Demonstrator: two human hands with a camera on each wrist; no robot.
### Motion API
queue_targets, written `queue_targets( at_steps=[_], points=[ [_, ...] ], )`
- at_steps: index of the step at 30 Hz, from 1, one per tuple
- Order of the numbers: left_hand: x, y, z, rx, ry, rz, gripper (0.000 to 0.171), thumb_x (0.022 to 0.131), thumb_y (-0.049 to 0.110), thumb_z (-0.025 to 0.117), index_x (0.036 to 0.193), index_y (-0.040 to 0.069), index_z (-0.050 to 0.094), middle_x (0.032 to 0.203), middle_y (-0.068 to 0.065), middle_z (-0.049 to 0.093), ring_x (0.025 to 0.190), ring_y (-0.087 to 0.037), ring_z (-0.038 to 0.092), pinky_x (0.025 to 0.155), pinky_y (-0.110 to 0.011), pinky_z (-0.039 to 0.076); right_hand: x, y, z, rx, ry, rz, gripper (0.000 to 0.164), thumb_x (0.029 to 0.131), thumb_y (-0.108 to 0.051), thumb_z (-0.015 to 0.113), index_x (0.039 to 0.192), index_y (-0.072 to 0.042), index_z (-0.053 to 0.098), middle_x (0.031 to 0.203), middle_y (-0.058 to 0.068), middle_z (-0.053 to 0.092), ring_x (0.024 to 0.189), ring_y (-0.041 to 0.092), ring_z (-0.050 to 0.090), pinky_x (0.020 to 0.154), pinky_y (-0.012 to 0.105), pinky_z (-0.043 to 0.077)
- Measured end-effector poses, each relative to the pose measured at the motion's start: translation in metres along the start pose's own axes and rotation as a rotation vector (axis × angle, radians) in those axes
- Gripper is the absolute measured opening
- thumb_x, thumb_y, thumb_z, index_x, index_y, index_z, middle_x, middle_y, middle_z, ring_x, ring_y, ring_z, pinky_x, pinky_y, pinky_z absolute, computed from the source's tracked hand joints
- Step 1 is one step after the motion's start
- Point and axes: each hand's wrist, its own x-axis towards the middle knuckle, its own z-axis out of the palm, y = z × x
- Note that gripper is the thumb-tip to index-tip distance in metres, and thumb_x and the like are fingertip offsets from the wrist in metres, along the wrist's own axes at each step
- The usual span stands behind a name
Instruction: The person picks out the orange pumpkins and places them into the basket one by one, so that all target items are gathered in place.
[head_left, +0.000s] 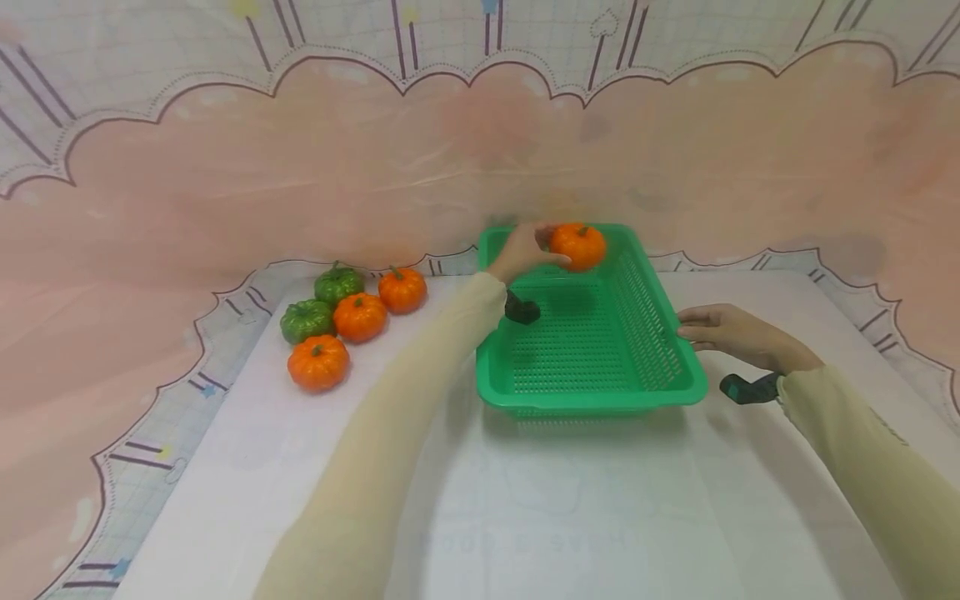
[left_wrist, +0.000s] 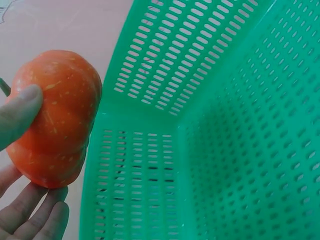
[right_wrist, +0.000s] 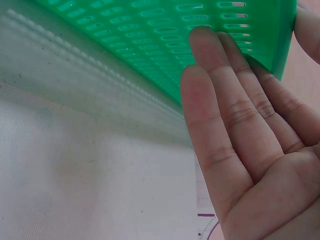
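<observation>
My left hand [head_left: 525, 250] holds an orange miniature pumpkin [head_left: 577, 247] over the far end of a green plastic basket [head_left: 592, 400]. In the left wrist view, its thumb lies across the pumpkin [left_wrist: 57, 117] and the other fingers support it from below, beside the perforated basket wall [left_wrist: 145, 120]. My right hand [head_left: 731, 333] is at the basket's right rim. The right wrist view shows its fingers [right_wrist: 245, 112] extended along the outer wall [right_wrist: 165, 30], with the thumb near the rim; firm contact is hard to judge.
Left of the basket stand several more miniature pumpkins on the white table [head_left: 337, 483]: orange ones [head_left: 318, 363] and green ones [head_left: 339, 284]. A patterned pink cloth [head_left: 300, 183] rises behind the table. Dark devices [head_left: 750, 388] are strapped at both wrists.
</observation>
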Motion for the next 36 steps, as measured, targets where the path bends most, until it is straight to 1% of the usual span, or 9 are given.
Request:
queue_targets(
  at_steps=[4,10,16,21,23,28,31,36],
  points=[
    [0.003,-0.003,0.009,0.01,0.009,-0.033,0.066,0.077,0.012,0.076,0.136,0.006,0.048,0.135,-0.009,0.055,0.12,-0.021,0.054,0.1,-0.027,0.047,0.0,0.0,-0.001,0.013,0.001,0.002,0.061,0.099,-0.027,0.046,0.141,0.013,0.026,0.143,0.031,0.037,0.1,-0.018,0.049,0.103,0.037,0.046],
    [0.006,-0.004,0.017,0.036,-0.002,-0.054,0.067,0.079,0.013,0.076,0.138,0.007,0.046,0.138,-0.009,0.053,0.123,-0.021,0.052,0.102,-0.03,0.046,0.002,0.0,-0.002,0.025,0.0,0.0,0.059,0.099,-0.026,0.047,0.14,0.012,0.029,0.143,0.03,0.038,0.1,-0.017,0.052,0.1,0.032,0.048],
    [0.01,-0.005,0.023,0.037,-0.024,-0.057,0.067,0.079,0.014,0.075,0.139,0.008,0.045,0.139,-0.008,0.052,0.124,-0.021,0.051,0.103,-0.031,0.045,0.003,0.002,-0.002,0.031,0.005,-0.002,0.059,0.099,-0.026,0.047,0.14,0.012,0.03,0.142,0.03,0.039,0.1,-0.016,0.052,0.1,0.031,0.049],
    [0.016,-0.008,0.028,0.109,-0.037,-0.065,0.067,0.079,0.017,0.076,0.139,0.01,0.046,0.14,-0.007,0.051,0.125,-0.021,0.05,0.104,-0.031,0.044,0.005,0.003,-0.001,0.024,0.007,-0.007,0.057,0.098,-0.026,0.048,0.138,0.011,0.033,0.14,0.028,0.043,0.1,-0.015,0.053,0.099,0.033,0.05],
    [0.019,-0.008,0.031,0.132,-0.044,-0.057,0.067,0.079,0.018,0.076,0.139,0.01,0.046,0.14,-0.006,0.051,0.125,-0.021,0.05,0.103,-0.031,0.045,0.005,0.003,0.0,0.024,0.012,-0.004,0.056,0.098,-0.026,0.049,0.138,0.011,0.035,0.138,0.027,0.045,0.1,-0.014,0.054,0.098,0.032,0.05],
    [0.025,-0.008,0.037,0.146,-0.059,-0.033,0.068,0.079,0.018,0.076,0.139,0.01,0.046,0.14,-0.006,0.051,0.125,-0.02,0.05,0.104,-0.031,0.044,0.004,0.003,-0.001,0.029,0.016,0.002,0.056,0.098,-0.025,0.05,0.138,0.01,0.035,0.139,0.027,0.045,0.1,-0.014,0.054,0.099,0.034,0.049],
    [0.026,-0.007,0.039,0.153,-0.067,-0.037,0.068,0.078,0.016,0.077,0.138,0.009,0.046,0.14,-0.006,0.051,0.126,-0.02,0.049,0.105,-0.03,0.043,0.003,0.003,-0.002,0.033,0.012,-0.005,0.056,0.098,-0.025,0.05,0.138,0.011,0.034,0.14,0.029,0.043,0.101,-0.014,0.054,0.099,0.035,0.049],
    [0.026,-0.011,0.04,0.149,-0.101,-0.042,0.069,0.077,0.015,0.077,0.139,0.009,0.046,0.14,-0.006,0.051,0.127,-0.02,0.049,0.105,-0.029,0.043,0.004,0.003,-0.003,0.038,0.011,0.001,0.056,0.098,-0.024,0.05,0.138,0.011,0.035,0.139,0.029,0.043,0.1,-0.013,0.055,0.099,0.035,0.049]
  ],
)
